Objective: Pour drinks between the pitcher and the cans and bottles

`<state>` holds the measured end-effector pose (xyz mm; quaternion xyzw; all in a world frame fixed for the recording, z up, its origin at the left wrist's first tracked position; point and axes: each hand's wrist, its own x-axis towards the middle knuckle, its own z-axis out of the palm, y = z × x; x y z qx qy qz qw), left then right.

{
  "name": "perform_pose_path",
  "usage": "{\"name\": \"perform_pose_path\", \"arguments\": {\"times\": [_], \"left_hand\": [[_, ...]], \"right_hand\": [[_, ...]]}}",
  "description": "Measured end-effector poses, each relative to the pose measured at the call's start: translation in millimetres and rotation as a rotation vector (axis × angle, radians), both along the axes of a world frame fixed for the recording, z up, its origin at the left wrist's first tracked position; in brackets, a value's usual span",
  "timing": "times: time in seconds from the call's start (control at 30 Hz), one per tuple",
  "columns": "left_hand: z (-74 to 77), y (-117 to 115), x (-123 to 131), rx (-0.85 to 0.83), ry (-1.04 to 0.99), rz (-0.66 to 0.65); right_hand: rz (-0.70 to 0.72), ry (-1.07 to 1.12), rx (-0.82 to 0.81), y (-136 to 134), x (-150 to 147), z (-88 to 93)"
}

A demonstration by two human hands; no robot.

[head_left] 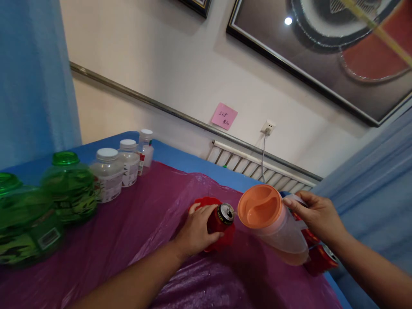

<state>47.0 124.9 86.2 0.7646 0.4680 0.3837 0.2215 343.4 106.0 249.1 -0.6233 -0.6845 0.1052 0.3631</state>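
My left hand (196,227) is wrapped round a red drink can (220,221) with an opened silver top. The can stands in or on a red dish (230,238), partly hidden by the hand. On the right, my right hand (317,212) grips the handle of a clear plastic pitcher (283,240) with an orange lid (260,206). The pitcher tilts toward the can, its lid edge close beside the can's top. I cannot make out whether liquid is flowing. Behind the pitcher, more red cans (322,259) stand partly hidden.
Green-capped plastic jugs (69,189) and white-capped clear bottles (109,176) line the table's left side. Purple plastic sheeting (154,206) covers the blue table (174,154). A radiator (238,161), a wall socket (268,127) with a cord, and blue curtains (32,77) surround it.
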Motion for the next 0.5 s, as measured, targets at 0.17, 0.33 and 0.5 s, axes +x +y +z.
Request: {"name": "perform_pose_path", "arguments": {"times": [0.17,0.33,0.5], "left_hand": [[-0.5,1.9,-1.5,0.007,0.01,0.003],[-0.1,2.7,-2.6,0.007,0.013,0.009],[-1.4,3.5,-2.1,0.029,0.008,0.024]], "right_hand": [[0.038,0.031,0.018,0.6,-2.1,0.1],[0.033,0.064,0.027,1.3,-6.4,1.1],[0.049,0.091,0.006,1.1,-8.6,1.7]]}}
